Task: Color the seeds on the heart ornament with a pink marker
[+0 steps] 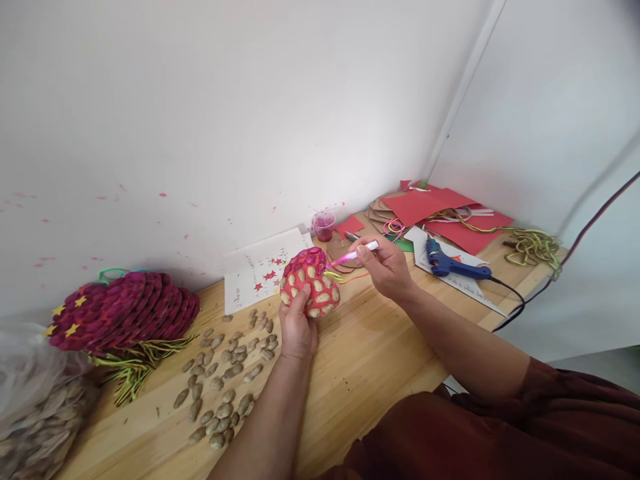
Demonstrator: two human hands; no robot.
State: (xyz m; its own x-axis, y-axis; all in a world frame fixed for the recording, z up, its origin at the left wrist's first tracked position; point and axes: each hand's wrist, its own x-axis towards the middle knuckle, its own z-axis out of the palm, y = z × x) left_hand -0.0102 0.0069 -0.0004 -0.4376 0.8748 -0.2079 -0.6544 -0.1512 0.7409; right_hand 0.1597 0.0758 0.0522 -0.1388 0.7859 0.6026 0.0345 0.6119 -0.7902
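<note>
My left hand grips a round red craft piece covered with whole peanuts, its thumb lying across the front. The upper part of the piece is coated in wet magenta paint; the lower peanuts are bare tan. In my right hand a white-handled paintbrush is pinched, its pink tip at the painted upper right edge of the piece. A clear cup of magenta paint stands behind, near the wall. Loose peanuts lie scattered on the wooden table to the left.
Stacked finished magenta pieces with yellow stars and green cords lie at left, beside a plastic bag of peanuts. A blue glue gun, red paper sheets and a tangle of cord lie at right. Star-marked paper rests behind.
</note>
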